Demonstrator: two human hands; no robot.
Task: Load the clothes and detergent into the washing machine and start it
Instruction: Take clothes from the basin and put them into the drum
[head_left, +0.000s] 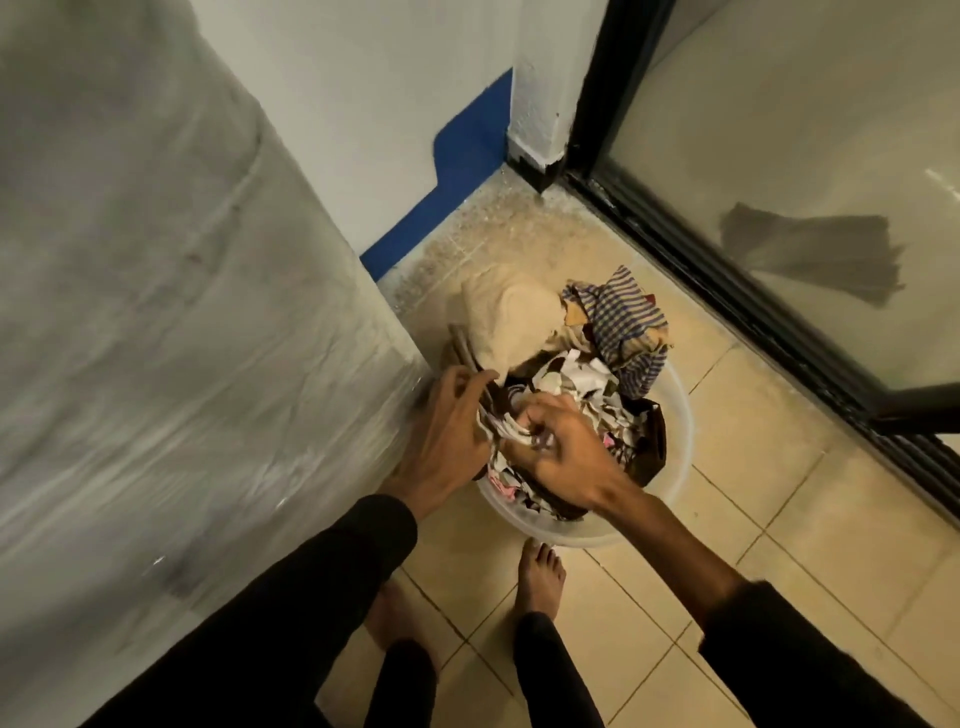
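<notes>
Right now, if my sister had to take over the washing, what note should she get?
Left hand: fingers curled into the brown-and-white patterned cloth.
Right hand: grips the same cloth.
The clear round plastic tub sits on the tiled floor, piled with a cream cloth and a blue striped cloth.
Done: nothing loaded that I can see.
Left: lift clothes into the machine, add detergent, start. No detergent in view.
</notes>
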